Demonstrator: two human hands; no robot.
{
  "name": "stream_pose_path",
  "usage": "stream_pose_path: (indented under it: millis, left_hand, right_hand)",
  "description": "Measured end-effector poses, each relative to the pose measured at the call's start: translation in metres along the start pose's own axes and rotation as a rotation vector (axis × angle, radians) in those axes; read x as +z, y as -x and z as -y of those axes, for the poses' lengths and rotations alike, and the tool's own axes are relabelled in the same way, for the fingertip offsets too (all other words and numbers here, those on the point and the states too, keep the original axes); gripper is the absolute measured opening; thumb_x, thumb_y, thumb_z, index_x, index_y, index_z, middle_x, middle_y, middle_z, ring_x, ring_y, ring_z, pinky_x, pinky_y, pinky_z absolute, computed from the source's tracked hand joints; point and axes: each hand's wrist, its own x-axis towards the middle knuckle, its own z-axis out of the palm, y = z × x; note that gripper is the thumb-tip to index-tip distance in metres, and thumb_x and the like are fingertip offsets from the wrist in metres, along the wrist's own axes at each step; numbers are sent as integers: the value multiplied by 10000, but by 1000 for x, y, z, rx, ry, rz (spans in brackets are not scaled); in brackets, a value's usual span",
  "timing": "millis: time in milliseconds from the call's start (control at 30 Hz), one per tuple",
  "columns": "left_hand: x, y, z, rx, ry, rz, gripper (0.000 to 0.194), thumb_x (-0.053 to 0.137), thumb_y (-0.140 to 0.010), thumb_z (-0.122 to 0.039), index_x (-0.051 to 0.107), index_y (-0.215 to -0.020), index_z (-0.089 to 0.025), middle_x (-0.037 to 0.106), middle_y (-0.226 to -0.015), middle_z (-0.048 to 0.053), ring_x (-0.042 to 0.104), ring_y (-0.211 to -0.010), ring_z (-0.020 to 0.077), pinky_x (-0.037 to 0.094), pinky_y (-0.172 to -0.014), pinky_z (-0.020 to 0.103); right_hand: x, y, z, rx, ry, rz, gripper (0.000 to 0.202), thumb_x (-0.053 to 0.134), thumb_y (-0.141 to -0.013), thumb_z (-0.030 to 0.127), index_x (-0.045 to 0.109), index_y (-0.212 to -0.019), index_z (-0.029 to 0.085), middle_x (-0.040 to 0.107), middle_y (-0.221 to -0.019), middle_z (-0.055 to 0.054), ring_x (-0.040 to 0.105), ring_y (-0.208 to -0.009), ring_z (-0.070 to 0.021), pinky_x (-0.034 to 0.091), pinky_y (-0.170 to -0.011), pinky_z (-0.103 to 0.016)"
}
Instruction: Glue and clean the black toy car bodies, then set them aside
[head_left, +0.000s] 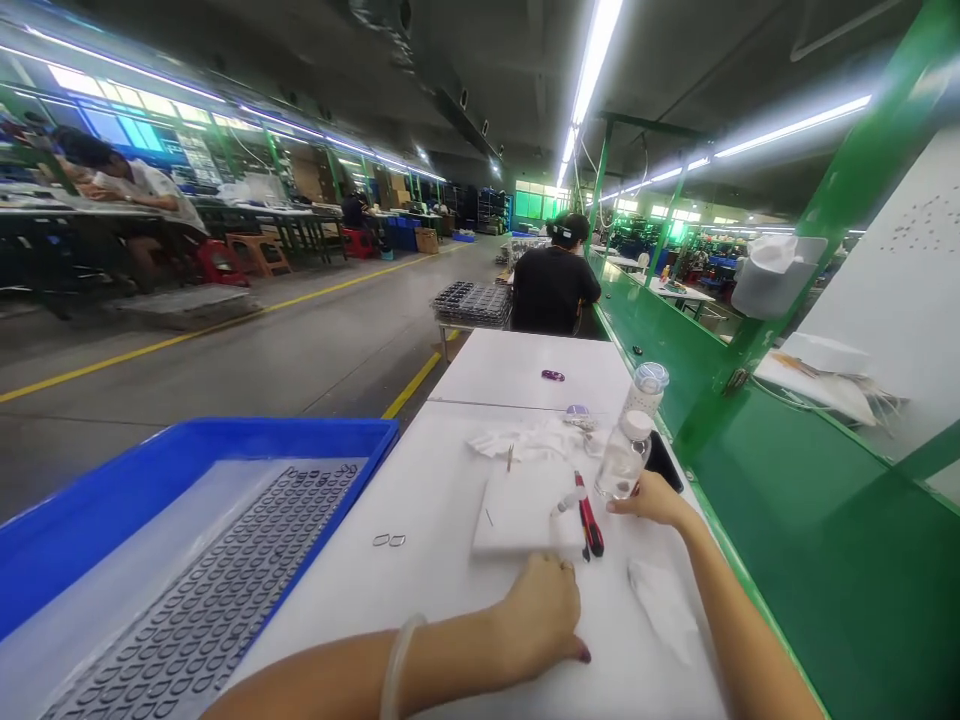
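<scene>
Lining up rows of small dark frames (pixel 217 580) on a white sheet (pixel 97 620) in a blue tray (pixel 300 430), beside the left edge of the bench (pixel 330 620). Leaving two loose frames (pixel 389 540) near that edge. Lying flat toward the bench's middle, on a white pad (pixel 517 500): a small tube (pixel 571 500). Bunching crumpled white wrapping (pixel 536 440) just beyond the pad. Resting the left hand (pixel 540 610) at the pad's near edge, curling its fingers under and jutting its thumb toward the right; hiding the fingertips, so being unable to tell about any pinch. Placing a purple item (pixel 553 376) toward the far end. Laying a red cutter (pixel 589 515) just beside the pad's right side. Gripping the clear bottle (pixel 624 460) near its base with the right hand (pixel 656 500), close to the bench's right edge, thumb showing in front, other fingers partly hidden. Standing behind it: a patterned bottle (pixel 645 388). Spreading a white cloth (pixel 664 605) toward the near right corner.
</scene>
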Motion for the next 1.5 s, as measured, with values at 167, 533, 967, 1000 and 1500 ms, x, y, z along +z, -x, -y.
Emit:
stream_pose_path:
  millis: [167, 533, 967, 1000, 1500]
  left_hand:
    - [19, -17, 7, 84, -109, -77, 796, 632, -806, -785, 745, -975, -15, 693, -900, 235, 667, -852, 335, 517, -721, 401]
    - [47, -25, 25, 181, -86, -183, 594, 599, -932, -645, 713, -1059, -75, 697, -935, 188, 666, -851, 314, 513, -621, 371]
    - [22, -14, 23, 176, -57, -78, 593, 550, -966, -628, 703, -1091, -69, 693, -1038, 196, 670, -928, 323, 542, -691, 389]
    - [23, -14, 23, 177, -56, -89, 592, 555, -961, -632, 706, -1078, -72, 694, -1018, 192, 668, -916, 322, 534, -678, 385]
    - [30, -15, 23, 191, -40, -164, 575, 584, -947, -630, 712, -1055, -80, 697, -936, 189, 665, -873, 309, 493, -642, 355]
  right_hand:
    - [12, -12, 12, -112, -41, -2, 443, 784, -699, 339, 668, -1101, 192, 719, -1078, -70, 656, -980, -274, 500, -857, -350]
    - [38, -7, -14, -174, -26, -106, 190, 600, -863, 359, 615, -984, 212, 580, -910, -54, 589, -763, -206, 486, -718, -346]
    - [36, 2, -1, -137, -3, -114, 190, 543, -882, 404, 554, -924, 219, 552, -928, -61, 562, -763, -211, 488, -714, -382]
    - [36, 2, -1, -139, -1, -114, 187, 542, -883, 405, 548, -912, 220, 553, -929, -61, 561, -762, -209, 490, -714, -382]
    - [37, 1, -4, -143, 12, -126, 192, 552, -886, 410, 567, -938, 226, 560, -918, -57, 578, -766, -213, 490, -711, -370]
